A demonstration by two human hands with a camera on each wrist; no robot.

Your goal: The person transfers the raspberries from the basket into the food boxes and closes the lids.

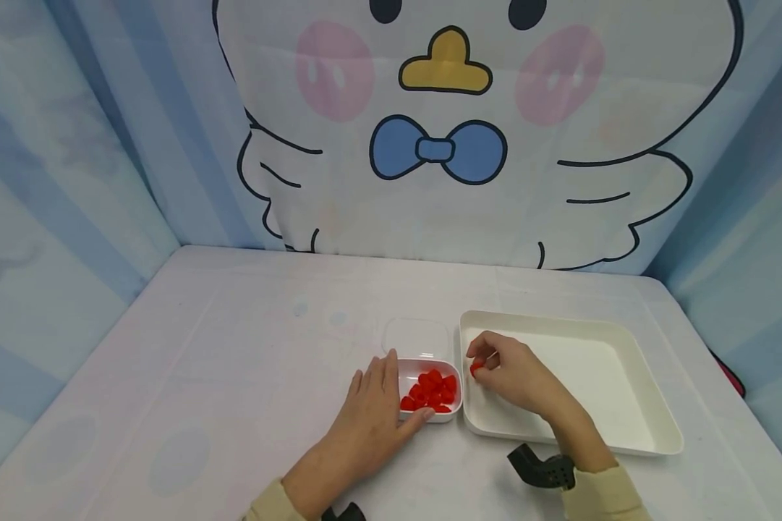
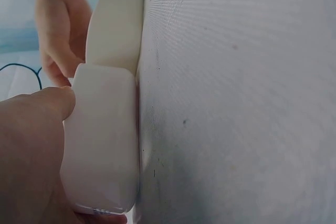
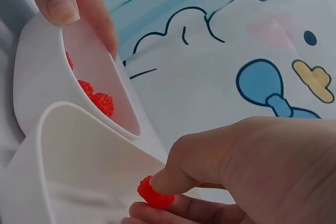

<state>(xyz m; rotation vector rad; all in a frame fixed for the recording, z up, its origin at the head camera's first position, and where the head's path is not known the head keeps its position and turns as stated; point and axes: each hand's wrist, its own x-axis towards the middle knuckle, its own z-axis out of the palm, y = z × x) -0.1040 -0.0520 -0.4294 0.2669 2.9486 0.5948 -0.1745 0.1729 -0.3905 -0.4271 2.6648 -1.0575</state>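
My right hand [image 1: 517,373] pinches a small red raspberry [image 3: 155,192] between thumb and fingers. It is over the left end of a shallow cream tray [image 1: 579,427]. My left hand [image 1: 371,409] rests against a small white container [image 1: 457,409], fingers straight along its left side. The left thumb [image 2: 55,100] lies on the near rim. Several red raspberries [image 1: 432,389] are inside the container, heaped mostly toward the right and near sides. In the left wrist view the container's near wall hides them.
A clear plastic lid [image 1: 417,334] lies just behind the container. The tray stands to the right, close beside the container. A white cloth covers the table [image 1: 234,376]. A printed curtain [image 1: 439,217] hangs behind it, with blue curtains at both sides.
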